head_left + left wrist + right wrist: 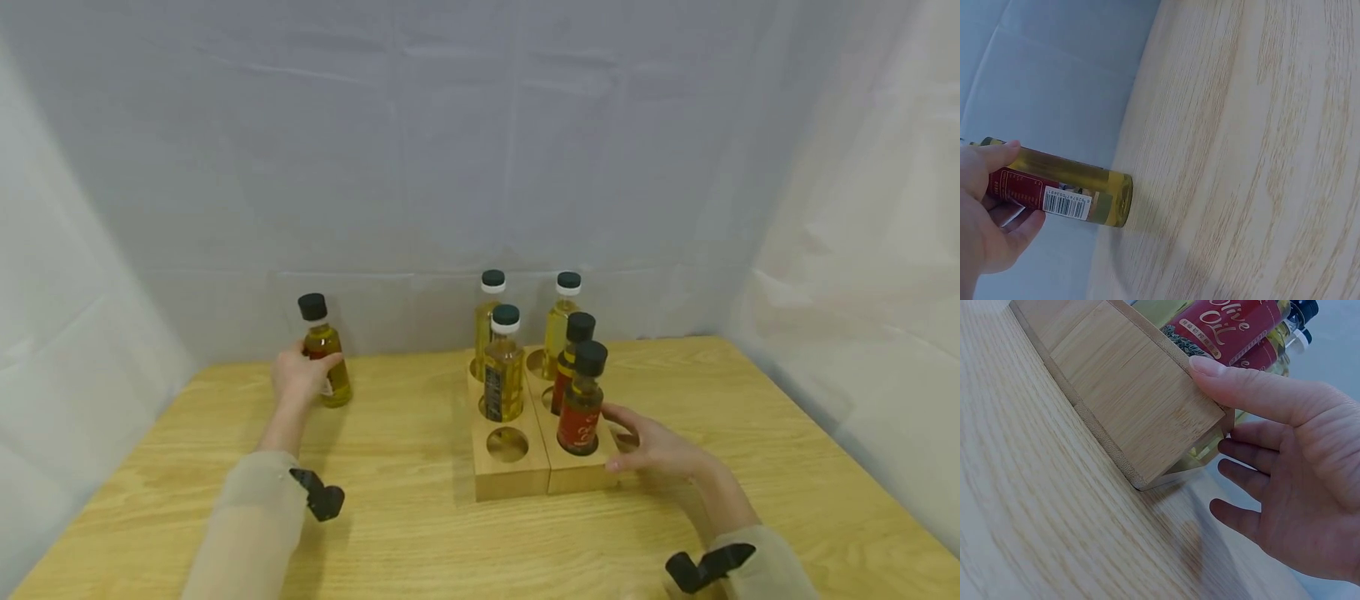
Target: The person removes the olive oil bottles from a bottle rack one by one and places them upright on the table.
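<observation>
The left hand (pixel 298 375) is gripping an upright oil bottle (pixel 324 354) on the table's (pixel 405 533) far left, well apart from the wooden rack (pixel 517 475), which the right hand (pixel 656 450) is steadying w/ relaxed fingers, so the bottle prob. wants keeping vertical & lowering straight into the empty near-left hole (pixel 507 444).

Red label of the front bottle (pixel 1225 328) in the wooden rack (pixel 1129 394): "Olive Oil" in white script. Barcode on the hand-held bottle (pixel 1063 187); digits illegible.
</observation>
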`<action>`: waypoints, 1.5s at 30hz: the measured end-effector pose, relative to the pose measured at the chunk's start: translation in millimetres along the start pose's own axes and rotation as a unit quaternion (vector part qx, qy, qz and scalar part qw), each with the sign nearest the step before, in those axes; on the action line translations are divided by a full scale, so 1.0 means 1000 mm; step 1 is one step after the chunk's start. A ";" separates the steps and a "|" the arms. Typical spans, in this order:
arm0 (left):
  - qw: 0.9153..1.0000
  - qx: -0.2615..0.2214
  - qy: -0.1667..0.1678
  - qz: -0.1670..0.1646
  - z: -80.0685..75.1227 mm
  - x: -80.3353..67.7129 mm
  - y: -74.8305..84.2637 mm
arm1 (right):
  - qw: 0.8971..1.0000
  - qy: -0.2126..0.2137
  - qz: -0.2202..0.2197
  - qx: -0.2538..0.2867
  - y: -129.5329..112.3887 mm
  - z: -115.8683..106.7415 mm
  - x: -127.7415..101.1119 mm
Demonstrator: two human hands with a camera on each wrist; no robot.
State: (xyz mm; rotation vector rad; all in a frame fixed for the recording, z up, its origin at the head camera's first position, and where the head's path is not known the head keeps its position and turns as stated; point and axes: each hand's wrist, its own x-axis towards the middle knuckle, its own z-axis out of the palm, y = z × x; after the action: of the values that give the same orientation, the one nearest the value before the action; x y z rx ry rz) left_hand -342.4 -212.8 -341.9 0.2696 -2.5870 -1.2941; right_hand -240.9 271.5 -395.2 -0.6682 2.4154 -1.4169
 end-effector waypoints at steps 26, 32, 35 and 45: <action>0.991 -0.050 0.086 0.094 0.005 -0.045 0.028 | 1.000 -0.003 0.001 -0.002 -0.001 -0.001 0.000; 0.986 -0.063 0.066 0.142 0.016 -0.055 0.043 | 1.000 -0.002 0.002 -0.002 -0.002 0.000 0.000; 0.983 -0.069 0.057 0.157 0.023 -0.061 0.051 | 1.000 -0.001 0.003 -0.002 -0.002 0.000 0.000; 0.969 -0.108 0.001 0.222 0.049 -0.082 0.075 | 1.000 -0.001 0.005 -0.003 -0.002 0.000 0.000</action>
State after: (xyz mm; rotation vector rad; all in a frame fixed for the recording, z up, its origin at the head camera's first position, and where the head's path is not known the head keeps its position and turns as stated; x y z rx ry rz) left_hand -282.7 -109.4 -319.9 -0.3297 -2.2891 -1.3744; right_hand -240.4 270.8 -393.3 -0.6565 2.4196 -1.4044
